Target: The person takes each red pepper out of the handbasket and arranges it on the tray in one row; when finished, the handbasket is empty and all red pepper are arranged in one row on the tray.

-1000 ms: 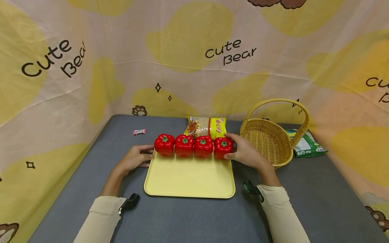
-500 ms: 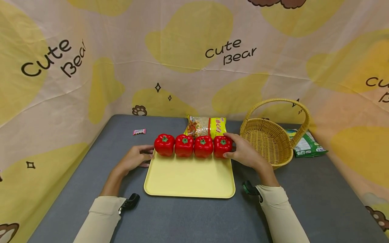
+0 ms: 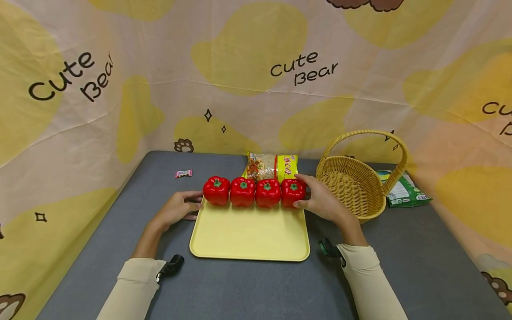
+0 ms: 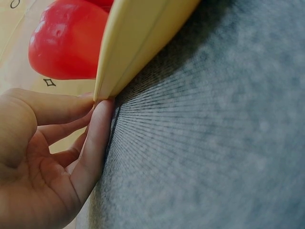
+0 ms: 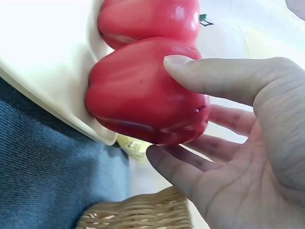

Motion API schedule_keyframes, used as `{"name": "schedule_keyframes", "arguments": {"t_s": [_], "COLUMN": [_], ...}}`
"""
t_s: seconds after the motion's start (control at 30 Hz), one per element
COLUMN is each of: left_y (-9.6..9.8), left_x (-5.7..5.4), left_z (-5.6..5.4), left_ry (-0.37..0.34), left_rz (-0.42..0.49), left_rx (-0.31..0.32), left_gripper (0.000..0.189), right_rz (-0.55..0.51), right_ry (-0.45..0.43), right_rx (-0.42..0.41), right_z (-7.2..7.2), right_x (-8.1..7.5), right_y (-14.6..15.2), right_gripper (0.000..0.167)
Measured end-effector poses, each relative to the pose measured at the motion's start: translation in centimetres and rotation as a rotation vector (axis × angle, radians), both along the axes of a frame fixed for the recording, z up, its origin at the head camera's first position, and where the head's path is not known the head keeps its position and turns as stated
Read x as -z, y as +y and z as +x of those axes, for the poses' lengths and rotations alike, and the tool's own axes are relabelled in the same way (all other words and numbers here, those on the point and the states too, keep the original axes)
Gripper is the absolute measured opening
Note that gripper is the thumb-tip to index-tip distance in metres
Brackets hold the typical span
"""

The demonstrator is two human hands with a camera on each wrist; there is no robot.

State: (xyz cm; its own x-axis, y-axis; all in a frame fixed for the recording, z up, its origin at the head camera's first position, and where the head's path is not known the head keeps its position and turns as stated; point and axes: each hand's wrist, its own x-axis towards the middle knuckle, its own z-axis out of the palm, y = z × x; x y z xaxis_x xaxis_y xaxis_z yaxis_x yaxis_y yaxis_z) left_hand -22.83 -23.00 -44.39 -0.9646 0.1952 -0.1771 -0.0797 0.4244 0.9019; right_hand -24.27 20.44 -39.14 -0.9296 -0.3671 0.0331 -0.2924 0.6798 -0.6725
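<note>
Several red bell peppers stand upright in a row along the far edge of a yellow tray [image 3: 250,235]. My right hand [image 3: 324,202] holds the rightmost bell pepper [image 3: 293,192], its thumb on the near side and fingers reaching round the back and right. In the right wrist view that bell pepper [image 5: 143,90] rests on the tray against its neighbour [image 5: 150,21]. At the tray's far left corner my left hand [image 3: 176,210] pinches the rim between thumb and finger, seen closely on the tray [image 4: 128,47] in the left wrist view. The leftmost bell pepper [image 3: 216,191] sits just beside it.
Behind the peppers lies a yellow and clear food packet [image 3: 271,166]. A wicker basket [image 3: 352,186] with a tall handle stands at the right, a green packet [image 3: 404,193] partly behind it. A small pink wrapped candy [image 3: 183,174] lies at the back left.
The rightmost bell pepper has shifted slightly left and away from me with my right hand, closer to its neighbour, then stayed there. My left hand and the tray have not moved.
</note>
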Motion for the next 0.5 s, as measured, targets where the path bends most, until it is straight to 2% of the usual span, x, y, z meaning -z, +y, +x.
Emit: {"name": "schedule_keyframes", "arguments": {"t_s": [0.17,0.3,0.5], "left_y": [0.1,0.3,0.6], "left_x": [-0.1,-0.2,-0.7], "left_z": [-0.1,0.0,0.1], "left_ry": [0.001,0.013,0.104], "left_rz": [0.009,-0.023,-0.171], "left_rx": [0.006,0.019,0.064], "left_gripper": [0.054,0.053,0.051], "right_rz": [-0.047,-0.060,0.017], "right_ry": [-0.008,0.002,0.103], "right_rx": [0.006,0.022,0.044], "right_z": [0.3,1.0,2.8], "right_x": [-0.6,-1.6,-3.1], "right_y": [0.3,1.1,3.9], "right_gripper": [0.082,0.078,0.067]}}
